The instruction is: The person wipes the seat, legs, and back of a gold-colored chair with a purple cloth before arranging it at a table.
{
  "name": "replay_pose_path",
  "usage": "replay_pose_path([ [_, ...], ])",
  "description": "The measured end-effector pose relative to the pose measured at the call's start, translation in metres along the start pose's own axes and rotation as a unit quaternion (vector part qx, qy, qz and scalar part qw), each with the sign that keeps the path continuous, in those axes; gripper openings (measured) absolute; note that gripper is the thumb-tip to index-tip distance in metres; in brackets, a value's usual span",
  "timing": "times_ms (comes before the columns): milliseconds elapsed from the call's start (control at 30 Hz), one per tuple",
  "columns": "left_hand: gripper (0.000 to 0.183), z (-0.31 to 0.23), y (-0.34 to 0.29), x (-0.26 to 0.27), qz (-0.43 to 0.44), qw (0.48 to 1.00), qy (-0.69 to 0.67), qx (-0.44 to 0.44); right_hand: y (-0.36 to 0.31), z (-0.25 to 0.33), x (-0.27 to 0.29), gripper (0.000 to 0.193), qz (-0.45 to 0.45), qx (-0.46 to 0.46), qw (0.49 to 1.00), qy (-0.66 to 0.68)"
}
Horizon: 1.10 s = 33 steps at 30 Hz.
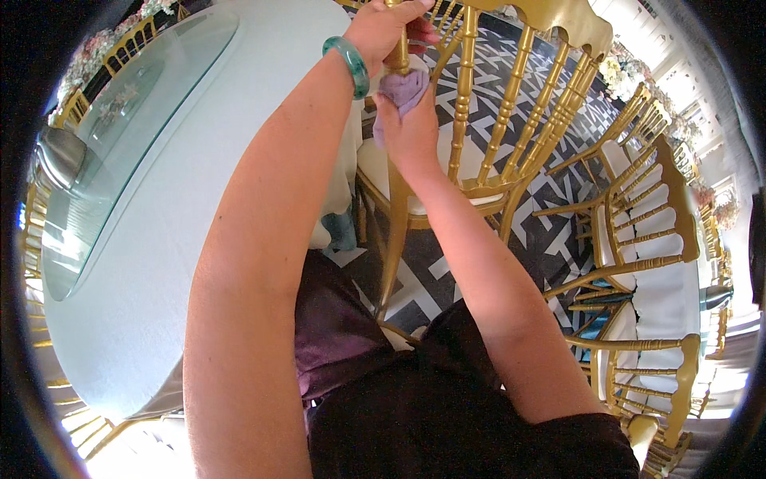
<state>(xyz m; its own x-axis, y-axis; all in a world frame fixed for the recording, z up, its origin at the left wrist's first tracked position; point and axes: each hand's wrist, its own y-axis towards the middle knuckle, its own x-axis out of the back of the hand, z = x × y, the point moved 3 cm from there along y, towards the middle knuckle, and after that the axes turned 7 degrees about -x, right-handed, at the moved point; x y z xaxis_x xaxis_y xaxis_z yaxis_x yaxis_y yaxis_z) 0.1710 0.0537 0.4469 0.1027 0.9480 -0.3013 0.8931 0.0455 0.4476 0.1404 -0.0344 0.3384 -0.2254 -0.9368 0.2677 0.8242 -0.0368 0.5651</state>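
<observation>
A gold chair point(467, 104) with a spindled back and a white seat point(375, 168) stands in front of me. My left hand point(381, 30), with a green bangle point(349, 67) on its wrist, is closed round the upper part of the chair's near-left back post; some of its fingers are cut off by the top edge. Just below it, my right hand point(415, 132) grips a purple cloth point(405, 89) bunched against the same post. The cloth and fingers hide that stretch of the post.
To my left is a round table point(263, 60) under a pale cloth, carrying a glass turntable point(152, 112). More gold chairs point(650, 211) line another white-covered table at the right. The floor point(527, 227) has a black, white and grey geometric pattern.
</observation>
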Motion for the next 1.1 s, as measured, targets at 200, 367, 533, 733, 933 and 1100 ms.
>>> replay_pose_path([
  [200,0.020,0.011,0.009,0.004,-0.099,0.990,0.079,-0.065,-0.050,-0.024,0.006,0.046,-0.004,0.004,0.993,-0.116],
  [367,0.023,0.016,0.017,0.016,-0.075,0.985,0.138,-0.079,-0.071,-0.025,0.017,0.033,0.113,-0.029,0.968,-0.224],
  [533,0.024,0.005,0.004,0.003,-0.118,0.988,0.087,-0.056,-0.073,-0.047,0.016,0.013,0.142,0.021,0.972,-0.186],
  [733,0.025,0.001,-0.004,0.003,-0.105,0.990,0.073,-0.054,-0.048,-0.014,0.073,0.029,0.232,-0.346,0.900,0.126],
  [933,0.023,-0.003,-0.009,-0.007,-0.109,0.991,0.072,-0.041,0.047,0.070,0.149,0.038,-0.029,-0.014,0.994,0.109],
  [1100,0.022,-0.003,-0.011,-0.010,-0.117,0.988,0.086,-0.043,0.109,0.139,0.132,0.043,-0.091,0.157,0.983,0.019],
])
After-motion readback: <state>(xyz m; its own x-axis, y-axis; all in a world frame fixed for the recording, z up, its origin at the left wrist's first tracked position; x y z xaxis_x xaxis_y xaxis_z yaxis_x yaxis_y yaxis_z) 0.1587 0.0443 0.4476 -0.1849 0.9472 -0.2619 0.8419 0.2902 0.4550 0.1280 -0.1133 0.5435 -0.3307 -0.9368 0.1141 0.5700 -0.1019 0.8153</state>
